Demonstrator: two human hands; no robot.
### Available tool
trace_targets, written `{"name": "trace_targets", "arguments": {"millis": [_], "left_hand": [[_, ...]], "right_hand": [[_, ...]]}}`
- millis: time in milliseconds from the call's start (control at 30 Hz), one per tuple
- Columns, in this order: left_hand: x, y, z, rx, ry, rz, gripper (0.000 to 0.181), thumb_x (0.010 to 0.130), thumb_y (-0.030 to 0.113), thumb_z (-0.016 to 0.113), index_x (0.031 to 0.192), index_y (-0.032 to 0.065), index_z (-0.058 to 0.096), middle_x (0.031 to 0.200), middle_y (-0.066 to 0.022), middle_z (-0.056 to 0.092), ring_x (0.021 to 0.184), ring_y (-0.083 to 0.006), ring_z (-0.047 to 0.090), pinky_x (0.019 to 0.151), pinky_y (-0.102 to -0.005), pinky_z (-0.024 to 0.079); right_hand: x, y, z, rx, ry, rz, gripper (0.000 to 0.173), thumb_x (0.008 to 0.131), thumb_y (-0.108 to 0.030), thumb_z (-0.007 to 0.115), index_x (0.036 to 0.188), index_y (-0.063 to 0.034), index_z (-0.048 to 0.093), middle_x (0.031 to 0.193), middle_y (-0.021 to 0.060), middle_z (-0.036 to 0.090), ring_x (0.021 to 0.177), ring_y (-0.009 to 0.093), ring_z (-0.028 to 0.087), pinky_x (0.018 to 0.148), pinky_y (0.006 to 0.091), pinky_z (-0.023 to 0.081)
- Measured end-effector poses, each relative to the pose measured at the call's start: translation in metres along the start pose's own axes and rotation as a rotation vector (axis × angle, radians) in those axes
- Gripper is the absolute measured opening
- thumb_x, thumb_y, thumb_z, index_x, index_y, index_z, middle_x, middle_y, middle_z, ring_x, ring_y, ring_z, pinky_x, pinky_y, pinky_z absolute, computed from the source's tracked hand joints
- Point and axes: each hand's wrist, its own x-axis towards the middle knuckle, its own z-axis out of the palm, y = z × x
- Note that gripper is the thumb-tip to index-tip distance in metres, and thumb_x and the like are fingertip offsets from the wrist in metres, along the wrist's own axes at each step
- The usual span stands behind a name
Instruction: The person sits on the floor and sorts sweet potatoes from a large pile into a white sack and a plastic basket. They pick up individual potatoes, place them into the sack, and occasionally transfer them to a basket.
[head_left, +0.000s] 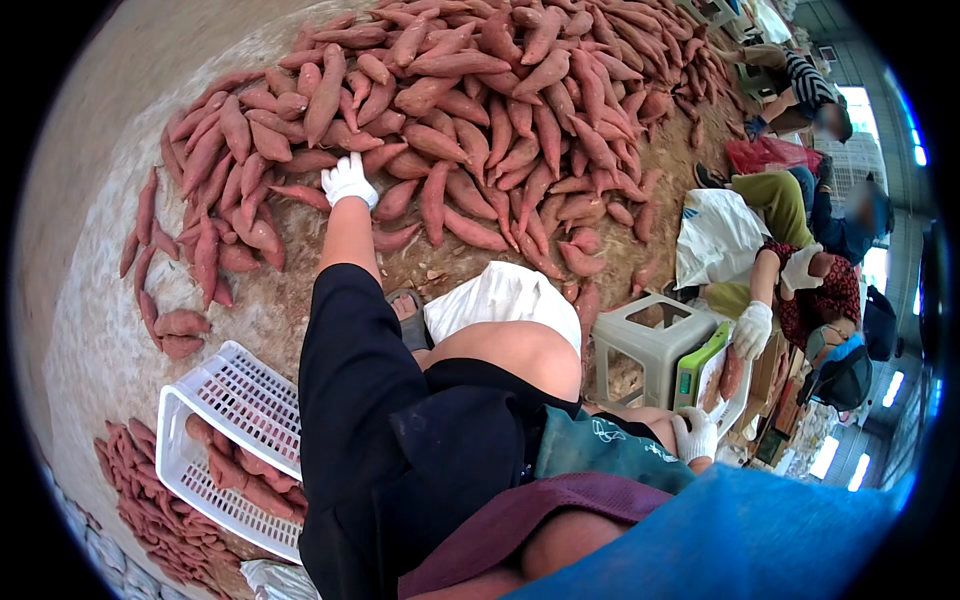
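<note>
My left hand (349, 181), in a white knitted glove, reaches to the near edge of a large pile of sweet potatoes (457, 105). Its fingertips touch the pile; the palm is hidden, so a grip cannot be made out. One slender sweet potato (301, 196) lies just left of it. My right hand (694, 435), also white-gloved, rests on my right knee with nothing seen in it. A white sack (504, 304) lies in front of my bent leg. To the right stand a pale plastic stool (652, 324) and a green-edged scale (701, 364) bearing a sweet potato (731, 373).
A white slotted crate (236, 390) holding sweet potatoes lies at left, beside a heap of smaller ones (150, 502). At right, a person's gloved hands (752, 330) are close to the scale. Two more people sit beyond, near a white sack (716, 232) and a red bag (772, 155).
</note>
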Motion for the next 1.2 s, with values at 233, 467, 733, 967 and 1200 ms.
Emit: {"name": "trace_targets", "arguments": {"millis": [233,467,733,967,1200], "left_hand": [[-0.015,0.001,-0.004,0.004,0.128,-0.031,0.055,0.073,0.024,0.055,0.127,0.0211,0.044,0.129,-0.0101,0.045,0.122,-0.0316,0.039,0.108,-0.0464,0.011],[-0.026,0.010,0.018,0.192,-0.155,0.149,0.043,0.083,0.030,0.046,0.125,0.0229,0.047,0.124,-0.0098,0.049,0.123,-0.0286,0.038,0.109,-0.0508,0.008],[-0.061,0.020,-0.002,0.101,-0.193,0.390,0.039,0.079,0.032,0.052,0.114,0.0148,0.053,0.117,-0.0090,0.057,0.114,-0.0260,0.049,0.104,-0.0493,0.021],[-0.048,0.056,-0.027,-0.063,0.150,0.509,0.029,0.065,0.028,0.062,0.090,0.0143,0.064,0.118,-0.0094,0.052,0.113,-0.0281,0.045,0.099,-0.0451,0.026],[-0.034,0.073,-0.039,0.050,-0.062,0.491,0.048,0.062,0.030,0.067,0.108,0.0156,0.062,0.147,-0.0136,0.016,0.133,-0.0348,0.017,0.108,-0.0507,0.010]], "right_hand": [[0.005,-0.005,-0.002,-0.021,0.027,-0.053,0.018,0.071,-0.021,0.062,0.079,-0.0050,0.066,0.077,0.0142,0.064,0.075,0.032,0.061,0.071,0.0396,0.048],[0.001,-0.001,0.001,-0.031,0.039,-0.061,0.018,0.071,-0.021,0.063,0.078,-0.0049,0.066,0.077,0.0141,0.064,0.075,0.032,0.061,0.071,0.0400,0.048],[0.003,-0.009,-0.002,-0.069,0.017,-0.078,0.018,0.071,-0.021,0.062,0.078,-0.0050,0.066,0.079,0.0138,0.064,0.077,0.032,0.061,0.073,0.0395,0.048],[0.009,-0.007,0.000,-0.070,-0.010,-0.070,0.019,0.072,-0.023,0.062,0.079,-0.0060,0.066,0.081,0.0129,0.064,0.080,0.032,0.060,0.075,0.0400,0.047],[0.012,-0.010,0.000,-0.108,-0.016,-0.056,0.020,0.073,-0.026,0.061,0.080,-0.0081,0.066,0.084,0.0123,0.064,0.083,0.031,0.060,0.078,0.0402,0.047]]}}
